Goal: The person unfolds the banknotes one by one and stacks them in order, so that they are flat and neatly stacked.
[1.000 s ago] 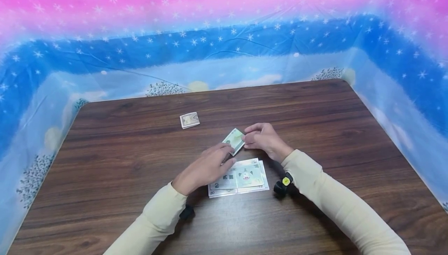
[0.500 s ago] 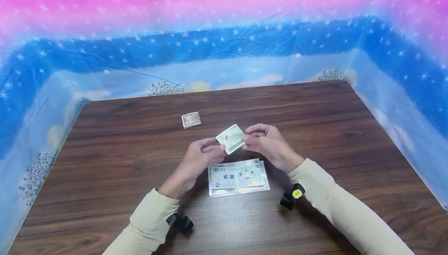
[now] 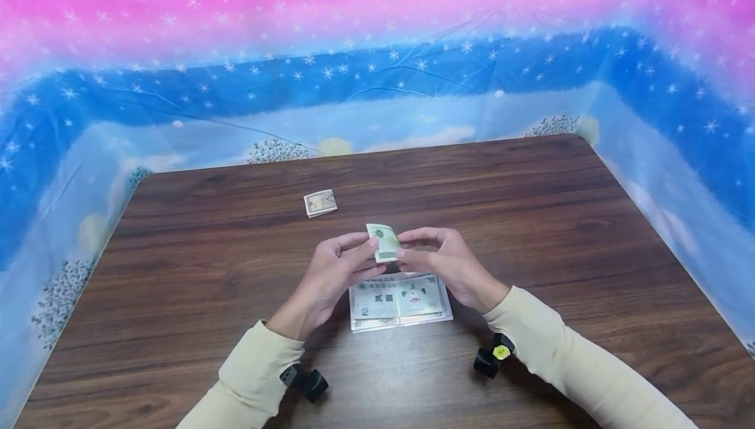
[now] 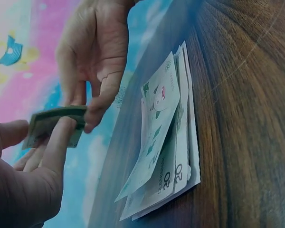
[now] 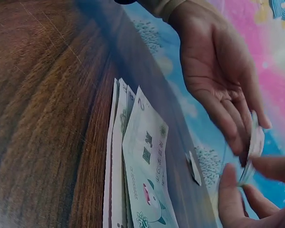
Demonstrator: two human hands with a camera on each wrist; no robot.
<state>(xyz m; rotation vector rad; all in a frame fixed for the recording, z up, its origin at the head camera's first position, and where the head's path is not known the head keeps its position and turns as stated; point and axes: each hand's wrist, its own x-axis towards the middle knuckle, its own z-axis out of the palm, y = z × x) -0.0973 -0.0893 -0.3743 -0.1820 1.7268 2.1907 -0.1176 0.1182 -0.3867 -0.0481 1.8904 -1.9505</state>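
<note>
A folded green banknote [image 3: 385, 244] is raised above the table between both hands. My left hand [image 3: 324, 281] pinches its left edge between thumb and fingers. On the other edge, my right hand [image 3: 451, 262] pinches it the same way. The left wrist view shows the folded note [image 4: 43, 127] nearly edge-on, with fingers on both ends. Just below the hands lies a stack of flat banknotes [image 3: 383, 308], a green 2 on top and notes marked 20 beneath. The hands hide part of the stack's far edge.
A small folded brownish banknote [image 3: 320, 204] lies farther back, left of centre on the dark wooden table [image 3: 194, 272]. Behind the table's far edge hangs a pink and blue snowflake cloth [image 3: 377, 69]. Each wrist wears a black camera.
The left hand, earlier laid over the note, now grips its left edge. The note has been lifted and then tilted up, looking narrower, while the right hand has shifted slightly nearer the body.
</note>
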